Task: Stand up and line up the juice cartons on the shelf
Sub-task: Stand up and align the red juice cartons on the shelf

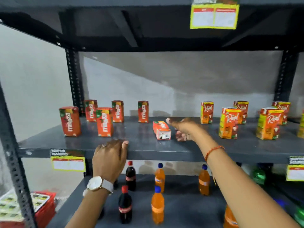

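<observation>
Carton (161,130) lay toppled mid-frame on shelf (148,152) | right hand (184,129) was spread wide beside it, empty | left hand (110,157) was rested flat on shelf edge | risk: carton could be nudged rearward by a hurried grab.

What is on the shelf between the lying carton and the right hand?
Nothing: in the head view, bare shelf separates the lying carton from the open right hand.

Dark shelf (144,152) carries upright juice cartons (105,121) and one fallen carton (161,130).
</observation>
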### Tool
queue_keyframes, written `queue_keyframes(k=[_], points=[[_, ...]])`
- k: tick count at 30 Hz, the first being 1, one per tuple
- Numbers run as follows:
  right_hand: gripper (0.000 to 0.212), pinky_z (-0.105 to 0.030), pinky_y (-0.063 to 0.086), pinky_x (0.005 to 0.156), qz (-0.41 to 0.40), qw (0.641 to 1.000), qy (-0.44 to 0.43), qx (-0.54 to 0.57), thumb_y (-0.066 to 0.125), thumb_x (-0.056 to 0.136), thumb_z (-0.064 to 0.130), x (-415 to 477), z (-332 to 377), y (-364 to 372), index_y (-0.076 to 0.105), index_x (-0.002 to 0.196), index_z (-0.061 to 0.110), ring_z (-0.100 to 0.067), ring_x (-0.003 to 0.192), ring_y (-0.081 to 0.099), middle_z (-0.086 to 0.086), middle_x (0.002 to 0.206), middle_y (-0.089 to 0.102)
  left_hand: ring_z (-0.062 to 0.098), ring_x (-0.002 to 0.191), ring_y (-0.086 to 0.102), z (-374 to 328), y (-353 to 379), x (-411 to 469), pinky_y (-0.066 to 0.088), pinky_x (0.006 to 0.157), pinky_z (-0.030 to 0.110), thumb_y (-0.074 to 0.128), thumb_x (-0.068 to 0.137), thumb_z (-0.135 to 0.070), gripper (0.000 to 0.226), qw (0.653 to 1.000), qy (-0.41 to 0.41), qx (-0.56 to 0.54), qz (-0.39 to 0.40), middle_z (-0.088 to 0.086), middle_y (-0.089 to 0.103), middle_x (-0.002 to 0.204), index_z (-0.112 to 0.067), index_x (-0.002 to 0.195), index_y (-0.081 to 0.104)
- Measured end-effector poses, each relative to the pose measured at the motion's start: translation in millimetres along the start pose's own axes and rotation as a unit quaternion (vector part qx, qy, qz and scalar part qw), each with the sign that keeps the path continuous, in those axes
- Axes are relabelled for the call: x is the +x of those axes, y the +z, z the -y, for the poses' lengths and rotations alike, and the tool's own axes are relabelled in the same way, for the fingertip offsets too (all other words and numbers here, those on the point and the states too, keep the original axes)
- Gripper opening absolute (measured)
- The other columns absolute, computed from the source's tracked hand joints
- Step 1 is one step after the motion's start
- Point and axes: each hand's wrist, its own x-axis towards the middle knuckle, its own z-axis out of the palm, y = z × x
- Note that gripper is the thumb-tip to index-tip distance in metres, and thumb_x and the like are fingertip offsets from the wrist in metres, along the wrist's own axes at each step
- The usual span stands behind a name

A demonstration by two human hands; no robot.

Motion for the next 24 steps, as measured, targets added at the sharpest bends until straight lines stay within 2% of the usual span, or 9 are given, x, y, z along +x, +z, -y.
queue_keyframes(k=[3, 7, 9, 11, 12, 15, 18, 21, 24], points=[[0.037, -0.024, 0.041, 0.053, 0.014, 0.996, 0.054, -0.071, 0.059, 0.083, 0.046, 17.2, 10.6, 20.6, 0.048, 0.086, 0.011, -0.014, 0.059, 0.045, -0.006, 0.071, 0.048, 0.027, 0.068, 0.066, 11.8, 7.6, -3.9, 0.044, 0.064, 0.033, 0.039, 0.089, -0.028, 0.035, 0.999, 0.023, -0.027, -0.020, 0.003, 0.073, 0.077, -0.017, 0.082, 0.071], [0.034, -0.021, 0.039, 0.053, 0.012, 0.988, 0.079, -0.132, 0.063, 0.081, 0.042, 18.1, 17.3, 30.4, 0.050, 0.076, 0.011, -0.012, 0.060, 0.044, -0.004, 0.071, 0.049, 0.025, 0.071, 0.067, 10.4, 11.9, -3.3, 0.035, 0.071, 0.035, 0.039, 0.088, -0.027, 0.035, 0.998, 0.005, -0.055, -0.030, 0.001, 0.074, 0.079, -0.016, 0.081, 0.072], [0.037, -0.022, 0.040, 0.054, -0.001, 0.989, 0.065, -0.134, 0.065, 0.082, 0.038, 18.5, 17.5, 35.6, 0.053, 0.097, 0.007, -0.013, 0.059, 0.045, -0.007, 0.075, 0.053, 0.023, 0.073, 0.067, 13.0, 11.9, -3.8, 0.037, 0.073, 0.034, 0.038, 0.089, -0.029, 0.037, 0.998, 0.008, -0.059, -0.023, 0.001, 0.074, 0.082, -0.016, 0.082, 0.072], [0.058, -0.022, 0.042, 0.052, -0.031, 0.991, 0.044, -0.119, 0.066, 0.081, 0.036, 18.1, 13.7, 40.2, 0.046, 0.122, 0.001, -0.014, 0.060, 0.047, -0.012, 0.096, 0.061, 0.023, 0.075, 0.067, 13.3, 11.4, -4.2, 0.039, 0.074, 0.035, 0.038, 0.089, -0.029, 0.038, 0.998, 0.007, -0.060, -0.007, 0.001, 0.074, 0.083, -0.016, 0.083, 0.072], [0.060, -0.022, 0.042, 0.051, -0.048, 0.991, 0.033, -0.120, 0.067, 0.080, 0.036, 17.5, 11.3, 42.2, 0.046, 0.123, -0.001, -0.014, 0.059, 0.048, -0.014, 0.105, 0.063, 0.023, 0.075, 0.067, 12.9, 11.4, -4.4, 0.039, 0.075, 0.035, 0.038, 0.090, -0.029, 0.038, 0.998, 0.005, -0.063, -0.003, 0.001, 0.074, 0.083, -0.016, 0.083, 0.072], [0.033, -0.024, 0.039, 0.053, -0.084, 0.989, -0.013, -0.121, 0.067, 0.079, 0.036, 14.9, 2.0, 42.1, 0.054, 0.081, 0.006, -0.014, 0.056, 0.048, -0.012, 0.089, 0.062, 0.023, 0.076, 0.068, 11.3, 12.0, -4.4, 0.037, 0.077, 0.035, 0.038, 0.089, -0.029, 0.038, 0.998, -0.001, -0.066, -0.004, 0.002, 0.074, 0.084, -0.015, 0.082, 0.073], [0.039, -0.031, 0.041, 0.062, -0.108, 0.992, -0.060, -0.038, 0.072, 0.075, 0.032, 13.1, -13.2, 42.0, 0.038, 0.064, 0.015, -0.020, 0.069, 0.052, -0.010, 0.079, 0.057, 0.024, 0.076, 0.068, 11.7, 13.5, -4.9, 0.037, 0.079, 0.034, 0.038, 0.089, -0.028, 0.039, 0.998, -0.001, -0.066, -0.013, 0.003, 0.075, 0.084, -0.014, 0.082, 0.074], [0.032, -0.028, 0.044, 0.063, -0.099, 0.989, -0.089, 0.062, 0.076, 0.073, 0.018, 5.0, -20.9, 39.4, 0.045, 0.080, 0.013, -0.022, 0.083, 0.054, -0.016, 0.096, 0.061, 0.026, 0.077, 0.068, 11.2, 14.7, -5.2, 0.037, 0.080, 0.035, 0.037, 0.089, -0.028, 0.040, 0.998, -0.003, -0.065, -0.024, 0.005, 0.074, 0.084, -0.013, 0.083, 0.074], [0.047, -0.027, 0.051, 0.069, -0.029, 0.981, -0.094, 0.166, 0.073, 0.073, -0.002, -4.8, -20.7, 28.8, 0.050, 0.114, 0.005, -0.026, 0.092, 0.059, -0.014, 0.100, 0.061, 0.028, 0.076, 0.068, 8.5, 16.2, -5.5, 0.037, 0.081, 0.036, 0.037, 0.088, -0.027, 0.040, 0.997, -0.013, -0.064, -0.045, 0.006, 0.074, 0.084, -0.012, 0.083, 0.074]])
